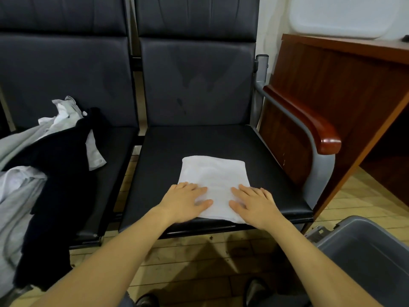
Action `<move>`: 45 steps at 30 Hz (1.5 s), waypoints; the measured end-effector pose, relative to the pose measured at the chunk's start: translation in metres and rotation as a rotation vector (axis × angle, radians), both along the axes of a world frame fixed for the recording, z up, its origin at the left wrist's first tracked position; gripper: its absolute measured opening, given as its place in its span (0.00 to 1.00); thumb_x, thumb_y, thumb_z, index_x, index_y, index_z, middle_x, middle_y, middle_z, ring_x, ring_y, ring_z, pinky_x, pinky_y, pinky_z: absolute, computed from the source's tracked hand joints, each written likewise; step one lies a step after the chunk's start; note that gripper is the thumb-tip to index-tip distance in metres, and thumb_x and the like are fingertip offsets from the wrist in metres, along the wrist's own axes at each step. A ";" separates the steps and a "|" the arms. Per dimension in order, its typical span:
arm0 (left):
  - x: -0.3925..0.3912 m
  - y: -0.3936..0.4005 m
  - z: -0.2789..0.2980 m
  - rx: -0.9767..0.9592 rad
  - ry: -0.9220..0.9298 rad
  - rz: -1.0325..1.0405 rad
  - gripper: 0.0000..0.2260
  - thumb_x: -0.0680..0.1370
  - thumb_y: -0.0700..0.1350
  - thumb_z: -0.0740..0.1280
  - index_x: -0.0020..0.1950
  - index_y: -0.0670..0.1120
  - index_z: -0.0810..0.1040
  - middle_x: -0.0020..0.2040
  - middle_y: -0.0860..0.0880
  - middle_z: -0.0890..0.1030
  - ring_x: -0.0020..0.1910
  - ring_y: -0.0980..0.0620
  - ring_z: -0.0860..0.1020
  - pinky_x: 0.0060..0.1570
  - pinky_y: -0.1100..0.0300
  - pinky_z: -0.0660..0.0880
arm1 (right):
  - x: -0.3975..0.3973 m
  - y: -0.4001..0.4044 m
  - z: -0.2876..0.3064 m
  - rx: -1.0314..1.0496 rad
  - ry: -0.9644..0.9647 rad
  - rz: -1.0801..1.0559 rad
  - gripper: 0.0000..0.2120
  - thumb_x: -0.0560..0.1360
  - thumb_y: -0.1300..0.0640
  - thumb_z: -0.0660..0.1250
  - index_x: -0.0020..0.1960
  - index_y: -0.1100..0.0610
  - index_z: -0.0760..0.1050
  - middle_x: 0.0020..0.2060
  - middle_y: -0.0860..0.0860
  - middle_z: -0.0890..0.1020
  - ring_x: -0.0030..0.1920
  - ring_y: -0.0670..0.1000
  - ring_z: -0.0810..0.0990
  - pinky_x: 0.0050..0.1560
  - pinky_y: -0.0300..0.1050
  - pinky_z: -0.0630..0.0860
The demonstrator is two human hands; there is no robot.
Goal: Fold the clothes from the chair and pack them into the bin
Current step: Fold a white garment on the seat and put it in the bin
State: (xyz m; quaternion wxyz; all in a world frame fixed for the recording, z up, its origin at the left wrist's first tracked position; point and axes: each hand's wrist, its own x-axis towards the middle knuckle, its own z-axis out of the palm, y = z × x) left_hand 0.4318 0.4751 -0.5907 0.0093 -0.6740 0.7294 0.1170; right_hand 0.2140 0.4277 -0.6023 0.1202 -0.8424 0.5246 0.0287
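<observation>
Both hands, left (186,199) and right (254,203), lay flat with fingers straight on folded white cloth (213,176) on chair seat (199,142), lower centre; grey bin (363,258) lower right

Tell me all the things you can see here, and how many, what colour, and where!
folded cloth: one, white, flat on the right chair seat near its front edge
pile of clothes: one heap, grey, white and dark navy, on the left chair seat, hanging over its front
chairs: two, dark padded, side by side
armrest: one, reddish wood on a grey frame, right of the right chair
bin: one, grey, on the floor at bottom right
desk: one, brown wood, far right
shoes: two, dark, bottom edge
left hand: flat on the cloth
right hand: flat on the cloth
</observation>
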 end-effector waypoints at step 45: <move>-0.087 -0.030 0.132 -0.664 0.582 -0.076 0.17 0.81 0.45 0.61 0.70 0.50 0.70 0.52 0.51 0.67 0.48 0.49 0.73 0.53 0.56 0.73 | -0.068 0.027 0.129 -0.599 -0.780 -0.327 0.18 0.80 0.62 0.59 0.69 0.60 0.68 0.52 0.49 0.66 0.48 0.45 0.68 0.46 0.20 0.62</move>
